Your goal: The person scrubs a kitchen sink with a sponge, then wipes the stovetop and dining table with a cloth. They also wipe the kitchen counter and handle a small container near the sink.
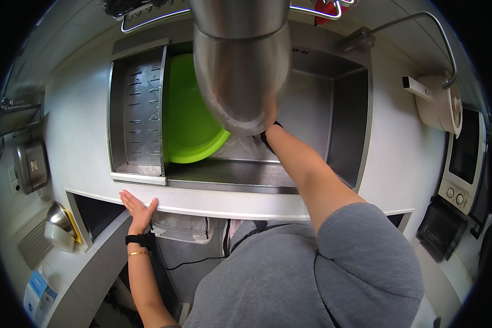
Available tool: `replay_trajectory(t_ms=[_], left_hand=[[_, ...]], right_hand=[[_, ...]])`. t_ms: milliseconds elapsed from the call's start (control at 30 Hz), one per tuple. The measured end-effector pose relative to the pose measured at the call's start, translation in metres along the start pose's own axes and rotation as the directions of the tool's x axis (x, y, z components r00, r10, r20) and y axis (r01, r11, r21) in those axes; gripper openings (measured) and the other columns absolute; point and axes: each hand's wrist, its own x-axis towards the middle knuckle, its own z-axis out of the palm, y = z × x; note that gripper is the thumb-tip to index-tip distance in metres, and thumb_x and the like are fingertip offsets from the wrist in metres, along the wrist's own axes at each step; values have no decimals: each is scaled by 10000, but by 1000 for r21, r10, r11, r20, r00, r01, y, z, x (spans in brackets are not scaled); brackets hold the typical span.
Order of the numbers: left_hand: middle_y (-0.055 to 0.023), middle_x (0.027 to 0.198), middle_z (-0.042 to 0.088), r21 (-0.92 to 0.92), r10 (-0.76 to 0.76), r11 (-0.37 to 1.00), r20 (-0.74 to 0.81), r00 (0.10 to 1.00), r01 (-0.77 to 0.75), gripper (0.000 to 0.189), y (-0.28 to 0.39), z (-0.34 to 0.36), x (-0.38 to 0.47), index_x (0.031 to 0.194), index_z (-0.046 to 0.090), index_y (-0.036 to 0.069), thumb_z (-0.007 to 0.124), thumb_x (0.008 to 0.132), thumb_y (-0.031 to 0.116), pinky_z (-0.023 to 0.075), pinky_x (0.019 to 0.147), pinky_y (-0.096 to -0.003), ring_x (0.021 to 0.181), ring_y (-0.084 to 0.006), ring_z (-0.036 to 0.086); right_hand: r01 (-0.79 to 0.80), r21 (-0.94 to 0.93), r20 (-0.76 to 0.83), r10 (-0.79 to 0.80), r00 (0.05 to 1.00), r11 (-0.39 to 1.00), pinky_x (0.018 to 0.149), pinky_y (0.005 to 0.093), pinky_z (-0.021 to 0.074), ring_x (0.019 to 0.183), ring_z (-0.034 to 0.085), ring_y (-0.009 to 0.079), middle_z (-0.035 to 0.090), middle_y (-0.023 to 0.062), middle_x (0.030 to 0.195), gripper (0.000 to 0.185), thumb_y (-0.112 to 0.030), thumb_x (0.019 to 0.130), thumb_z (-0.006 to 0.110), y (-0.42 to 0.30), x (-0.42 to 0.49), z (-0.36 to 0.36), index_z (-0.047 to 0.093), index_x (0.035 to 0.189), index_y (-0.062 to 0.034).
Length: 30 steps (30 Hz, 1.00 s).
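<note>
My left hand (pixel 138 212) rests on the front edge of the white countertop (pixel 238 201), thumb and fingers apart, holding nothing. My right forearm (pixel 301 158) reaches over the stainless steel sink (pixel 311 106). A large, close metal cylinder (pixel 242 78), perhaps the tap, hides my right hand beyond its black wristband. Left of the cylinder, a green plastic basin (pixel 188 119) lies in the sink, partly covered from view. A slotted steel drainer tray (pixel 145 110) sits across the sink's left end. Small wet marks show on it.
Right of the sink stand a cream pot (pixel 432 102) with a lid and a microwave (pixel 461 164). A thin bent metal spout (pixel 430 16) rises at the back right. Metal and white bowls (pixel 59 229) sit at the left. A clear plastic bin (pixel 180 225) is under the counter.
</note>
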Motion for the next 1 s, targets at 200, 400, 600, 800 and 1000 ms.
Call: replay_trajectory(t_ms=[200, 400, 600, 800, 1000], left_hand=[[-299, 1368, -127, -21, 0, 1000, 3, 1000, 0, 1116, 1, 0, -1, 1304, -94, -99, 642, 691, 472, -24, 1041, -441, 1290, -378, -136], [-303, 1367, -123, -1, -10, 1000, 3, 1000, 10, 1117, 0, 2, 0, 1306, -87, -99, 633, 689, 493, -22, 1040, -445, 1288, -382, -139], [-300, 1366, -135, -1, -23, 1000, 14, 1000, 23, 1131, 2, -1, 0, 1304, -97, -98, 631, 685, 507, -26, 1040, -442, 1288, -378, -144], [-285, 1373, -142, -21, -36, 999, 10, 999, 36, 1140, 5, 0, 0, 1310, -105, -83, 639, 678, 507, -22, 1039, -440, 1290, -369, -148], [-255, 1386, -149, -43, -54, 998, 0, 999, 54, 1157, 7, -1, -2, 1321, -116, -52, 658, 661, 500, -5, 1036, -458, 1296, -349, -155]], right_hand=[[487, 402, -546, -224, 808, 775, 782, 433, 446, 935, 533, 386, 566, 234, 987, 337, -144, 719, 566, -2, -8, -43, 479, 1013, -3], [231, -437, 142, -188, 972, 869, 773, 402, 460, 902, 568, 334, 587, 202, 979, 379, -163, 719, 532, 29, -84, -89, 501, 1057, 7], [321, -501, 522, -15, 853, 804, 717, 372, 482, 842, 605, 323, 630, 190, 857, 268, -141, 563, 574, 27, -108, -26, 662, 785, -19], [-494, 215, 723, 203, 660, 842, 521, 430, 535, 674, 581, 307, 539, 193, 838, 310, -90, 793, 520, -21, -58, 30, 469, 1053, 71], [-313, 918, 328, -21, 944, 244, 653, 362, 518, 802, 581, 297, 546, 144, 964, 289, -48, 838, 464, -40, -46, 40, 411, 1095, 72]])
